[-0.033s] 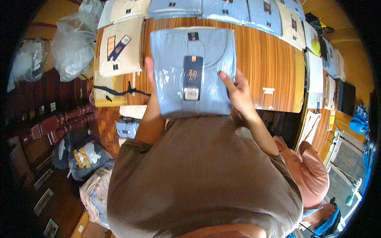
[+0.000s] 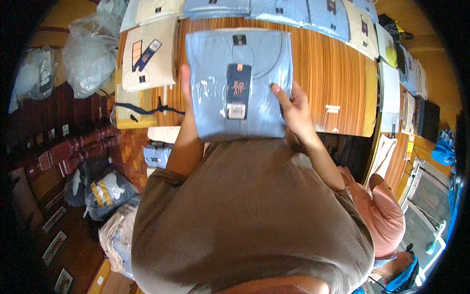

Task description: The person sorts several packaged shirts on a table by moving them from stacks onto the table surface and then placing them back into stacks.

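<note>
Watching from my end: I've got a light-blue folded garment in shiny clear plastic (image 2: pixel 210 88) right between the left hand (image 2: pixel 186 85) and right hand (image 2: pixel 297 108), held over the brown striped wood-grain surface (image 2: pixel 338 73). Neither hand's nearer. It's almost square, so no real long axis, but the navy rectangular tag (image 2: pixel 238 90) points away from the body. Right's gripping the edge, thumb on top; left's mostly hidden against the opposite edge, can't tell how closed.

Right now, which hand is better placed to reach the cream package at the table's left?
Probably the left hand: it is at the blue package's left edge, close to the cream package. The right hand holds the opposite edge, farther away.
</note>
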{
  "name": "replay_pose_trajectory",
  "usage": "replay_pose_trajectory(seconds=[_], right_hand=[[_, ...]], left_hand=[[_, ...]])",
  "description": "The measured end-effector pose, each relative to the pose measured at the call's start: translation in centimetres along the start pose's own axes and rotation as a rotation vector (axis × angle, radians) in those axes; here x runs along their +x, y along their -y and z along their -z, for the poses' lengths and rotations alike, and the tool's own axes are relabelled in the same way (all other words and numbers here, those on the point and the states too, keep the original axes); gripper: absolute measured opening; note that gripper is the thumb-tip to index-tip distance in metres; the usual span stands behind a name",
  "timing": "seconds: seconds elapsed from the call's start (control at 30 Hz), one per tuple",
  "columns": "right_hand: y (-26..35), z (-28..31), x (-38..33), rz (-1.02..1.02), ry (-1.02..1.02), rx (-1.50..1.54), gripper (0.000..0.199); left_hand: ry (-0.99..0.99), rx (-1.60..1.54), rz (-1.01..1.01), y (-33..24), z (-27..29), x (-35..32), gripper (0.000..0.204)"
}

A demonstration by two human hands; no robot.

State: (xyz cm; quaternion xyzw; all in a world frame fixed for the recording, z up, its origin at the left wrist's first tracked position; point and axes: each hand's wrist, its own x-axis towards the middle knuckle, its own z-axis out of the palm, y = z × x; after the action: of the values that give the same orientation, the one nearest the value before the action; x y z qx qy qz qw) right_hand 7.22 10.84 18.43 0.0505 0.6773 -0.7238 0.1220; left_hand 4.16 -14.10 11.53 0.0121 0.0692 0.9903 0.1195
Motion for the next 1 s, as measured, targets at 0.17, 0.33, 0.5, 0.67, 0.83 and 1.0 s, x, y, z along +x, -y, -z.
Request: replay_pose_trajectory(seconds=[0.17, 0.33, 0.5, 0.67, 0.83, 1.0], right_hand=[[-0.8, 0.5, 0.9, 0.044, -0.063, -0.013, 0.030], [-0.9, 1.2, 2.1, 0.022, -0.066, -0.039, 0.026], [-1.5, 2.1, 3.9, 0.044, -0.113, -0.009, 0.024], [-1.0, 4.3, 5.2, -0.071, -0.210, -0.417, 0.029], [2.0, 9.1, 10.0, 0.115, -0.126, -0.475, 0.024], [11.3, 14.3, 24.8, 0.546, -0.209, -0.759, 0.020]], left_hand=[[-0.213, 0.265, 0.082, -1.5, -0.4, -0.3, 0.059], [-0.269, 0.365, 0.184, -1.9, -0.4, 0.4, 0.044], [-0.414, 0.781, 0.081, -0.4, -0.3, 1.7, 0.044], [-0.408, 1.130, 0.021, 1.5, 1.5, 4.1, 0.048], [-0.351, 1.168, 0.013, 2.9, 5.1, 7.9, 0.042], [-0.013, 2.351, -0.311, 1.1, 7.4, 10.9, 0.048]])
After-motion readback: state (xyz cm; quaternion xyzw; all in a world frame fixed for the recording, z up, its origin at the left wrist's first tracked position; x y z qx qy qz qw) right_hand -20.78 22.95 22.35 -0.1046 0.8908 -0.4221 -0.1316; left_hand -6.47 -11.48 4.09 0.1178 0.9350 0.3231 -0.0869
